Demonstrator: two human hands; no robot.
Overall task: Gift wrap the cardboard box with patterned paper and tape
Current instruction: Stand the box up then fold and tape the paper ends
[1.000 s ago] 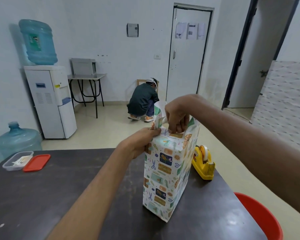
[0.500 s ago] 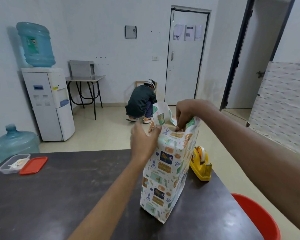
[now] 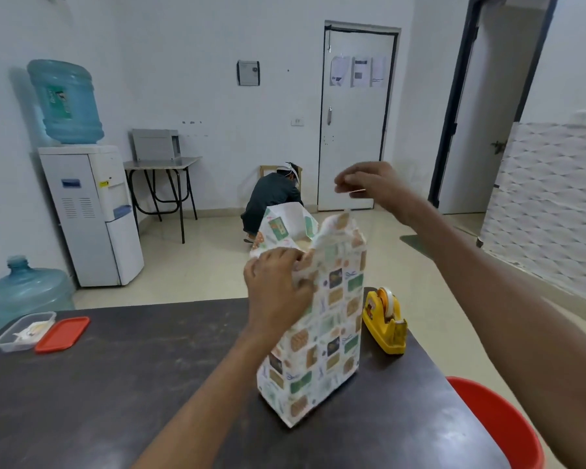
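Observation:
The box stands upright on the dark table, wrapped in patterned paper. Its top end is open, with paper flaps sticking up and a bit of cardboard showing inside. My left hand grips the near upper edge of the paper and presses it against the box. My right hand hovers above and behind the box top, clear of the paper. Its fingers pinch what looks like a thin strip of clear tape. A yellow tape dispenser sits just right of the box.
A clear plastic container and its red lid lie at the table's far left. A red bin stands by the right table edge. Beyond are a water cooler, a spare bottle and a crouching person.
My right hand has let go of the top flap and risen up and to the right. The flaps have sprung open. My left hand stayed at the box's upper edge.

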